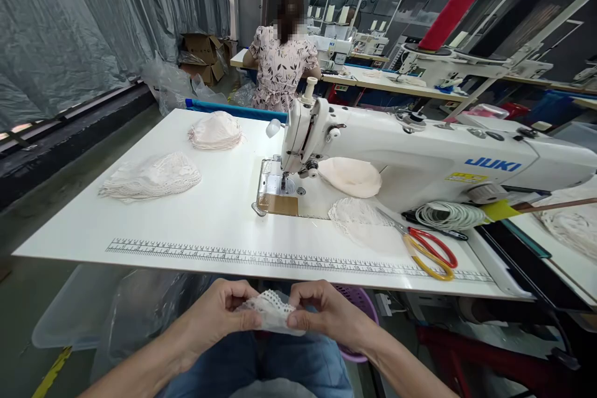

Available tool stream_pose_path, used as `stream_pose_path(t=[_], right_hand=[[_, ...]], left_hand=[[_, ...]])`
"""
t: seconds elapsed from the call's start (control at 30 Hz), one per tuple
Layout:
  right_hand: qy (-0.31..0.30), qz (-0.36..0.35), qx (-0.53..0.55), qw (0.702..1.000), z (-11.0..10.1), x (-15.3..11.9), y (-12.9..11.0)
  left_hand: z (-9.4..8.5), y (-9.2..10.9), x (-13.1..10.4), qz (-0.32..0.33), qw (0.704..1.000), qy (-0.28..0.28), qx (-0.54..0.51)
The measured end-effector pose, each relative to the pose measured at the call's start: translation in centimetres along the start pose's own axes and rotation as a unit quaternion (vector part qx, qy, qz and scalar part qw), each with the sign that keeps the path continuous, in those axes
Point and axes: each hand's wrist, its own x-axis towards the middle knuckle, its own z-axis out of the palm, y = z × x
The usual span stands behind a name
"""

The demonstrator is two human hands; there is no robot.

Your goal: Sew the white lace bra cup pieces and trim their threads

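Observation:
Over my lap, just off the table's front edge, a small piece of white lace fabric [273, 311] is stretched between my two hands. My left hand [233, 308] pinches its left end between thumb and fingers. The right end is gripped the same way by my right hand [321, 311]. Beyond them stands a white sewing machine [420, 149], its needle and presser foot [284, 183] above the metal plate. A cream fabric cup [352, 177] lies under the machine arm, and a lace piece [357, 217] lies in front of it.
Scissors [426, 252] with red and yellow handles lie on the table's right, near a coil of white cord [450, 216]. Stacks of lace pieces [153, 175] and cream pieces [215, 130] sit at left. A printed ruler [242, 257] runs along the front. A person [282, 62] sits ahead.

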Motion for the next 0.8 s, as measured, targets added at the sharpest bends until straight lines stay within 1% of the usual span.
stream_pose_path(t=[0.17, 0.3, 0.37, 0.4, 0.5, 0.57, 0.63, 0.67, 0.73, 0.8], right_hand=[[0.004, 0.009, 0.020, 1.000, 0.1, 0.2, -0.2], [-0.001, 0.024, 0.037, 0.999, 0.3, 0.4, -0.7], [-0.006, 0.029, 0.046, 0.998, 0.3, 0.5, -1.5], [-0.011, 0.029, 0.051, 0.998, 0.3, 0.7, -2.0], [-0.009, -0.008, 0.049, 0.999, -0.2, 1.7, -3.9], [0.012, -0.052, 0.014, 0.998, -1.0, 3.0, -5.0], [0.060, -0.091, -0.093, 0.990, -2.3, 4.8, -5.7], [0.088, -0.103, -0.160, 0.978, -3.2, 5.6, -5.8], [0.141, -0.114, -0.274, 0.944, -5.0, 7.0, -5.7], [0.178, -0.113, -0.325, 0.922, -6.9, 7.6, -5.2]], left_hand=[[0.2, 0.2, 0.0, 0.005, 1.000, 0.016, -0.007], [0.1, 0.8, -0.4, 0.007, 0.999, 0.027, 0.029], [-0.2, 2.0, -0.6, 0.012, 0.998, 0.021, 0.053], [-0.5, 2.9, -0.6, 0.017, 0.997, 0.016, 0.068], [-1.5, 7.0, 0.2, 0.056, 0.985, 0.007, 0.164], [-2.4, 10.0, 2.0, 0.110, 0.956, 0.015, 0.273], [-3.3, 12.5, 5.0, 0.151, 0.917, 0.017, 0.369], [-3.7, 13.4, 6.7, 0.160, 0.899, 0.017, 0.407], [-4.3, 14.4, 10.3, 0.166, 0.879, 0.017, 0.446], [-4.8, 14.7, 13.5, 0.165, 0.866, 0.023, 0.471]])
